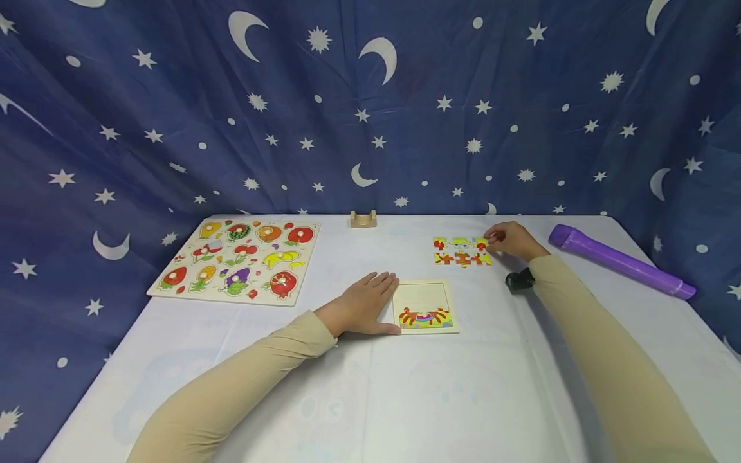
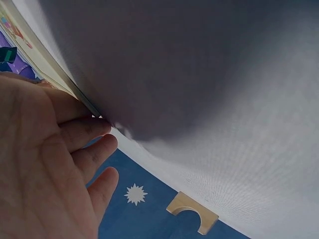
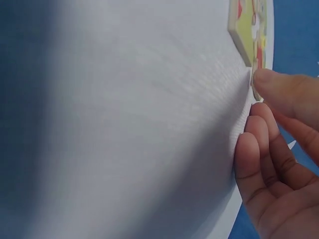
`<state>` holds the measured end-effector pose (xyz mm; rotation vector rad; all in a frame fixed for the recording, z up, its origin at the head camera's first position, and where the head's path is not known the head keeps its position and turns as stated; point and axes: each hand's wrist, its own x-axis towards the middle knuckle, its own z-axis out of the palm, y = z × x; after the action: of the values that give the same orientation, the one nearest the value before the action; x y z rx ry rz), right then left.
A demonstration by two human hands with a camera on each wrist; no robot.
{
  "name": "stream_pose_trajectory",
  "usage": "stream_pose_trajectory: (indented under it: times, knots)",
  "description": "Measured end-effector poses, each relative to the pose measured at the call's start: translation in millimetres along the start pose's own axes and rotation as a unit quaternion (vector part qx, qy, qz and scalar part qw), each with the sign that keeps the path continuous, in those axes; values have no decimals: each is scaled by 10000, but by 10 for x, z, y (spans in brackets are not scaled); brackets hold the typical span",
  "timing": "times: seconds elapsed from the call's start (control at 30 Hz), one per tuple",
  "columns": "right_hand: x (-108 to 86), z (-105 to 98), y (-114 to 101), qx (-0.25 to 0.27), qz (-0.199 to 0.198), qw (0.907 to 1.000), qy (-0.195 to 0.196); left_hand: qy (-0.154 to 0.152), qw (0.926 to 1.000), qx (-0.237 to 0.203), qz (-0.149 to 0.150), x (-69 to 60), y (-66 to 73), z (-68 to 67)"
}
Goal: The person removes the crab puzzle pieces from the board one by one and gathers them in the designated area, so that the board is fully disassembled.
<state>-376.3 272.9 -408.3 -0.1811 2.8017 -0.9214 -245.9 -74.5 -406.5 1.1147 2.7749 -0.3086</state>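
right hand (image 1: pixel 512 240) curled, can't tell if pinching tbh | pieces (image 1: pixel 461 258) just left of it | tray (image 1: pixel 420 299) down-left, straight-fingered left hand (image 1: pixel 366 307) touching it

Seen from the head camera, with the middle of the white-covered table (image 1: pixel 260 411) as the clock's centre, a pale board of knobbed fruit pieces (image 1: pixel 217 297) lies at ten o'clock. On the board itself, the watermelon (image 1: pixel 238 231) is at twelve, bananas (image 1: pixel 280 258) at three, grapes (image 1: pixel 237 281) at six and a strawberry (image 1: pixel 172 276) at eight. A small wooden block (image 1: pixel 363 222) with a curved notch stands at twelve, near the table's far edge. Between two and three o'clock lies a purple rod (image 1: pixel 622 260), its thicker end pointing to ten, the other to four. Behind everything hangs a dark blue cloth (image 1: pixel 417 83) patterned with white moons, stars and dots.
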Motion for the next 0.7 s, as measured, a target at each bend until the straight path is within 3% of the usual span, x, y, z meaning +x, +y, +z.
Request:
stream_pose_trajectory:
  times: [0.4,0.7]
  knots:
    - [-210,32,61,268,-264,9976,-579,-101,9999,-52,-45,5,9,-11]
    - [-244,33,44,160,-308,9982,-485,-53,9999,-130,-54,14,4,11]
